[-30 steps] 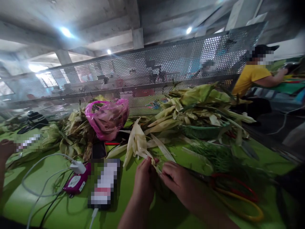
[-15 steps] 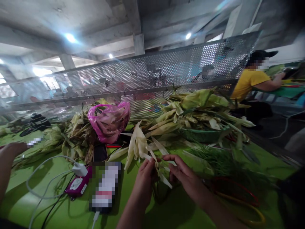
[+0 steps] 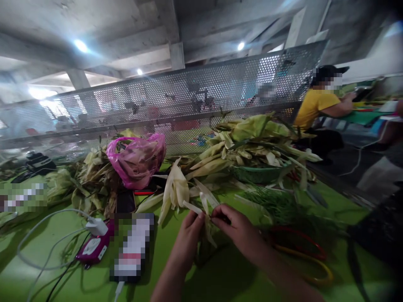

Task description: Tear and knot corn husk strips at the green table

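Pale strips of corn husk (image 3: pixel 206 204) stand up between my two hands over the green table. My left hand (image 3: pixel 190 233) pinches them with thumb and forefinger from the left. From the right, my right hand (image 3: pixel 234 224) has its fingers closed on the same husk strips, close to the left fingertips. A thin husk end hangs below the fingers. Just beyond lies a larger pale folded husk (image 3: pixel 176 186), apart from the hands. Exactly how the strips are folded or joined is hidden by my fingers.
A pink plastic bag (image 3: pixel 137 159) of husks stands behind left. A green basket (image 3: pixel 264 174) heaped with husks sits behind right. Left of my hands lie a phone (image 3: pixel 134 247) on a cable and a purple power strip (image 3: pixel 92 247). A person in yellow (image 3: pixel 315 105) sits beyond.
The view has shifted slightly. My right hand has drawn its fingers in from a looser, spread pose and closed on the husk strips. At far left, another person's forearm has left the view.
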Tool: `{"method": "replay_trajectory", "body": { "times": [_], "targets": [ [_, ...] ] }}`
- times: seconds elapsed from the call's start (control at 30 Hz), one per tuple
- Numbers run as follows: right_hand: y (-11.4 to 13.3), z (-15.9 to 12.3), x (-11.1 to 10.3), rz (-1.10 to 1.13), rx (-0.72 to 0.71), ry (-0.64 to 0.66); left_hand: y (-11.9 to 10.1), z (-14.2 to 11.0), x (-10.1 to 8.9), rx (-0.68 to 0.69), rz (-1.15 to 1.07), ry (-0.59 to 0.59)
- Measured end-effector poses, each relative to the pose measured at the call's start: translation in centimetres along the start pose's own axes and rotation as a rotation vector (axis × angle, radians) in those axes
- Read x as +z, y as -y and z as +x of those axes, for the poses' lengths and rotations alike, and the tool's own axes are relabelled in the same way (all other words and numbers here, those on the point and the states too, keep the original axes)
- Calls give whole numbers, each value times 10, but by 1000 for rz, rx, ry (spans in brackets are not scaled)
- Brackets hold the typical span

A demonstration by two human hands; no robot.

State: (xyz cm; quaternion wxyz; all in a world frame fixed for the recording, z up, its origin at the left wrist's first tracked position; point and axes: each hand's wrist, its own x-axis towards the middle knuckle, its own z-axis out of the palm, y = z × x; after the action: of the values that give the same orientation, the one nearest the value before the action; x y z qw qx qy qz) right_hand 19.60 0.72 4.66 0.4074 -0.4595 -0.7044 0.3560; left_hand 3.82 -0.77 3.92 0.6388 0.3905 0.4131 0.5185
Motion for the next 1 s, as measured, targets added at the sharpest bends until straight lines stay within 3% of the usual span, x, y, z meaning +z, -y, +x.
{"method": "replay_trajectory", "body": {
  "times": [0.2, 0.6, 0.77, 1.0],
  "targets": [
    [-1, -3, 7, 243, 78, 191, 0, -3, 1, 20, 9, 47],
    [2, -5, 8, 575, 211, 84, -5, -9, 6, -18, -74, 45],
    [3, -7, 4, 540, 206, 60, -1, -8, 4, -22, -81, 53],
    [6, 1, -9, 166, -25, -15, 0, -4, 3, 77, 49, 137]
  ]
}}
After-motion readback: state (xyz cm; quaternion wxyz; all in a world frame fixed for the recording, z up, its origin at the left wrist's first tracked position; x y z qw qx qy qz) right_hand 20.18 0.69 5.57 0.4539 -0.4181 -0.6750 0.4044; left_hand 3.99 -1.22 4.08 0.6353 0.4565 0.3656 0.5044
